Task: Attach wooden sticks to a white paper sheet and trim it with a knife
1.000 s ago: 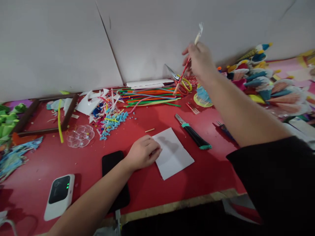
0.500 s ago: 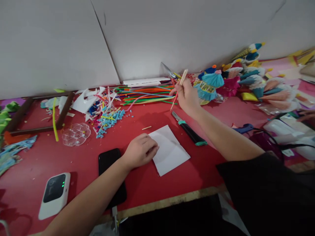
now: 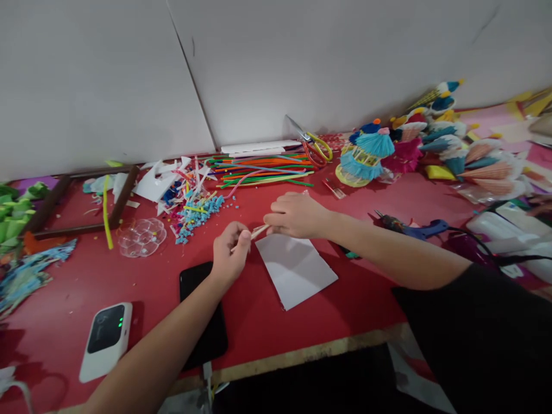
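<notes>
My left hand point(image 3: 233, 250) is closed in a pinch on pale wooden sticks point(image 3: 259, 231) above the red table. The sticks bridge the gap to my right hand point(image 3: 297, 215), whose fingers are closed around their other end. How many sticks there are is hidden by the fingers. Just below my right hand lies a white square card point(image 3: 297, 273), flat on the table. A utility knife point(image 3: 351, 254) is mostly covered by my right forearm. Under my left forearm is a black phone point(image 3: 215, 336) with a white cable.
Coloured pipe cleaners point(image 3: 263, 169) and scissors point(image 3: 317, 146) lie along the wall. Paper scraps and blue bits point(image 3: 200, 210) sit left of them, near a clear flower-shaped tray point(image 3: 141, 237). A hot glue gun point(image 3: 409, 226) and blue tasselled crafts point(image 3: 366, 152) are at right.
My right hand has come down and left from the pipe cleaners, carrying the wooden sticks to my left hand. My left hand has turned and now pinches the sticks too.
</notes>
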A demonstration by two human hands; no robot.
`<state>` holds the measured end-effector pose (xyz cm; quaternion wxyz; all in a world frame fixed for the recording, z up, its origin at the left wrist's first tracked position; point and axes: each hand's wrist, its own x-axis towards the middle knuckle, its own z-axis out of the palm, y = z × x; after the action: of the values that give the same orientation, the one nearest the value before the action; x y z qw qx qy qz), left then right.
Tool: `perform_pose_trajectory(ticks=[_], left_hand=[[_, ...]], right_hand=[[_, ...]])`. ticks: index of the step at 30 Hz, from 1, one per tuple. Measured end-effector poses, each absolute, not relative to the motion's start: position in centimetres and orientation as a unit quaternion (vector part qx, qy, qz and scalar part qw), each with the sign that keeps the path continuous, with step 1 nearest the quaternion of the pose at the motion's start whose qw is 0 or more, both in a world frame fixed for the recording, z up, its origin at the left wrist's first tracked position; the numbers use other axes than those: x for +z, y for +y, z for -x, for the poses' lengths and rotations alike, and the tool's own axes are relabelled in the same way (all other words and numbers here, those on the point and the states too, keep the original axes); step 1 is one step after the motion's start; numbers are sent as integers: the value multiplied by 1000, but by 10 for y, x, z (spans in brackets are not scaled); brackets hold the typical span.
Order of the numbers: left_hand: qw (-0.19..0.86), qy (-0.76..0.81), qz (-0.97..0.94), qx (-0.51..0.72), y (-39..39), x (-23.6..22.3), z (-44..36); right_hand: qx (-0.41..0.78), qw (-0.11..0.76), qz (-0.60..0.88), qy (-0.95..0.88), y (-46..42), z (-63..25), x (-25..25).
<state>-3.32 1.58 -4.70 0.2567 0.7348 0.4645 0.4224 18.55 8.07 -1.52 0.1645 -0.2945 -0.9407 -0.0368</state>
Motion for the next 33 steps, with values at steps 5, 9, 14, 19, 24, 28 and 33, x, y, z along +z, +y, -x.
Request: perform_pose_trajectory(ticks=[5,9,14,19,24,28,33], left_hand=[[255,466,-750,393,11,-40,26],[236,484,-744,396,11,-39,22],[211,528,-711,413,4,-38,31],[207,524,-727,394,8,-40,31],[204,520,-742,370,14,-43,28],[200,529,-746,352,13,-43,29],[196,543,-738,349,13,-43,30]], right_hand=[[-89,140,208,-964,85,-195,-5],[-157,144,142,-967,118,-205,0],[-152,227,312,-910,183,-242,12],[-121,379,526,-751,216,-244,44],[-53,358,466,-807,204,-145,48],[-11,239,347,-907,182,-74,21],[10,137,312,-940,160,-66,4]])
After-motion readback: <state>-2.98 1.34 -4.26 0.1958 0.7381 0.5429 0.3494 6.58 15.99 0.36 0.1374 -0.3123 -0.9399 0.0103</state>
